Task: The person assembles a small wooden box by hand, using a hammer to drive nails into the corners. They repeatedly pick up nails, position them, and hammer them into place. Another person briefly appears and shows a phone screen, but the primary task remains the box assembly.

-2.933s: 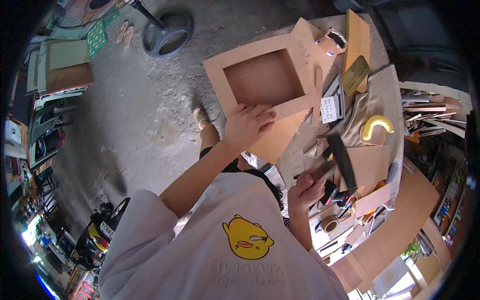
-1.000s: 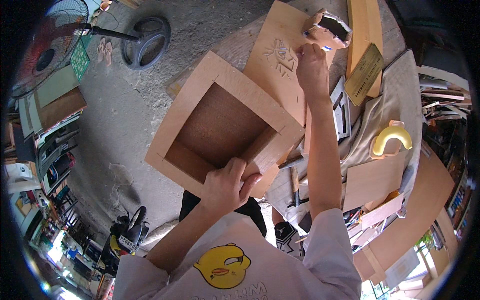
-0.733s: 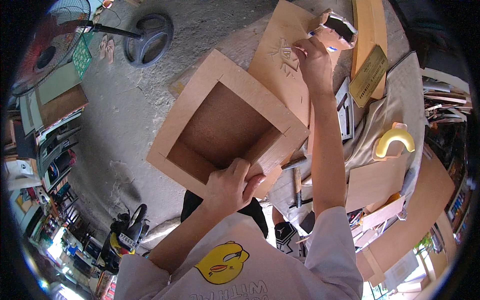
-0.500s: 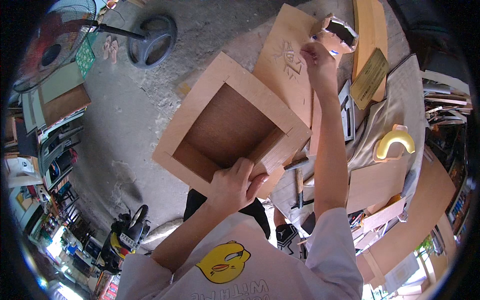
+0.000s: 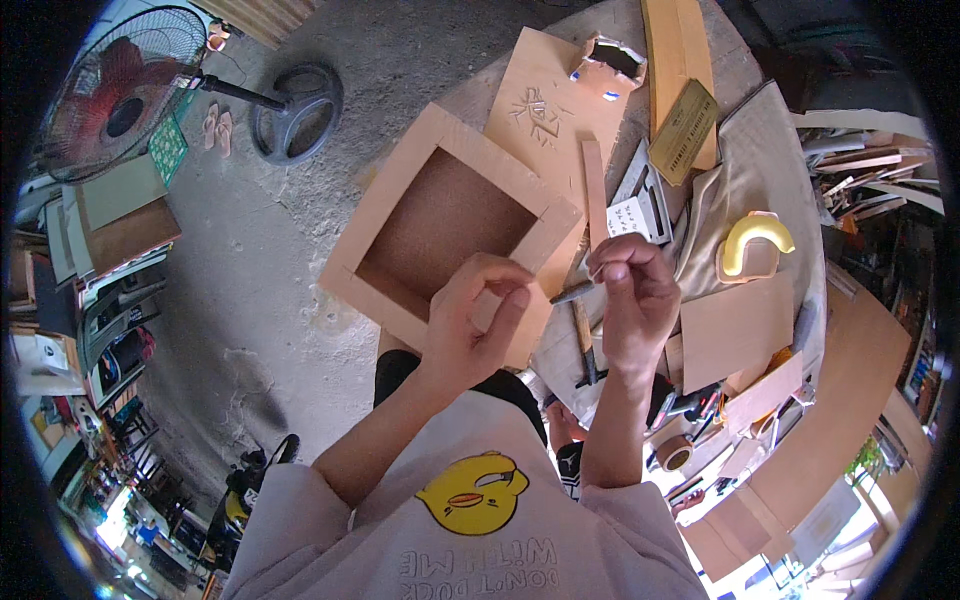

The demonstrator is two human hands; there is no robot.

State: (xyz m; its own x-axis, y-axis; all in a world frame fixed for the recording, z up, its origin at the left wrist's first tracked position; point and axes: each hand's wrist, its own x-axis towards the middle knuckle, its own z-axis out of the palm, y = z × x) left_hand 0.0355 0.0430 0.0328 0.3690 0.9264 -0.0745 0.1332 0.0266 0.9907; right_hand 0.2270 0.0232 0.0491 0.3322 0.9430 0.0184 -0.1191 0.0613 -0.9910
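Observation:
A square wooden frame-fronted box (image 5: 375, 245) with a recessed brown panel lies tilted before me. My left hand (image 5: 468, 325) is over its near right rim, thumb and forefinger curved with a small gap between their tips; its other fingers are mostly hidden. To the right, my right hand (image 5: 637, 305) is raised in a pinch, and whatever lies between its fingertips is too small to make out. A hammer (image 5: 583, 335) rests just left of this hand. Beyond the box, thin slivers or nails (image 5: 540, 115) are scattered on a wooden board (image 5: 515, 75).
A torn-open cardboard container (image 5: 598, 72) stands at the board's far end. On the right are a metal square (image 5: 650, 190), a yellow curved piece (image 5: 755, 240), flat panels (image 5: 735, 325) and a tape roll (image 5: 675, 453). A pedestal fan (image 5: 125, 115) stands far left.
My right hand has come back from beside the cardboard container to near the hammer. My left thumb and forefinger have lifted off the box rim. The view has shifted a little.

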